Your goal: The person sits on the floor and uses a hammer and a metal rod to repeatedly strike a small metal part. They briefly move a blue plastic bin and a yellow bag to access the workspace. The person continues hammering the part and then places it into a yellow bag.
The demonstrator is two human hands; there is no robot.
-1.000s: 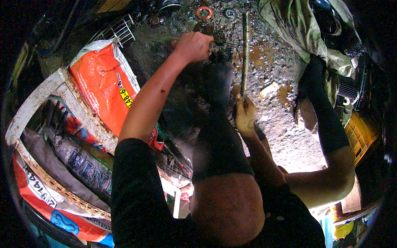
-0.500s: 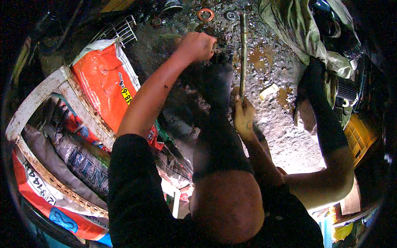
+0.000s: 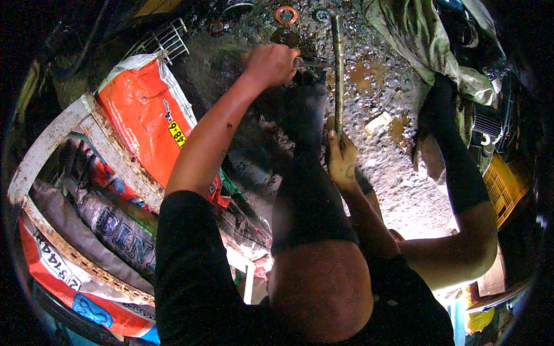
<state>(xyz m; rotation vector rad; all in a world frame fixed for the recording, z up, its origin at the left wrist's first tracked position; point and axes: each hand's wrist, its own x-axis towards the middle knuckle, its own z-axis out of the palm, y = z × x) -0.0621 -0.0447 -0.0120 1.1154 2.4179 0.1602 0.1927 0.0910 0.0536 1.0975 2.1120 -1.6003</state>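
Note:
My left hand (image 3: pixel 273 64) is closed in a fist, low over the dark, wet ground. Something thin and dark shows on its right side and reaches toward the rod; its kind is too dim to make out. My right hand (image 3: pixel 343 160) grips the lower end of a long, narrow metal rod (image 3: pixel 339 75) between thumb and fingers. From there the rod points away from me, almost straight up the view. Right of it a small cream-coloured piece (image 3: pixel 378 123) lies on the ground. Beyond the hands are an orange ring (image 3: pixel 285 15) and a smaller metal ring (image 3: pixel 322 16).
On the left stands a rusty white metal frame (image 3: pixel 57 128), with an orange sack (image 3: pixel 138 112) against it and a wire rack (image 3: pixel 167 43) behind. A grey-green cloth (image 3: pixel 404 37) lies far right, near a yellow crate (image 3: pixel 503 187). My knee (image 3: pixel 320 288) rises between my arms.
The rod and my right hand have shifted very slightly. My left hand stays closed in nearly the same place, and the thin dark thing beside it shows more plainly, reaching toward the rod.

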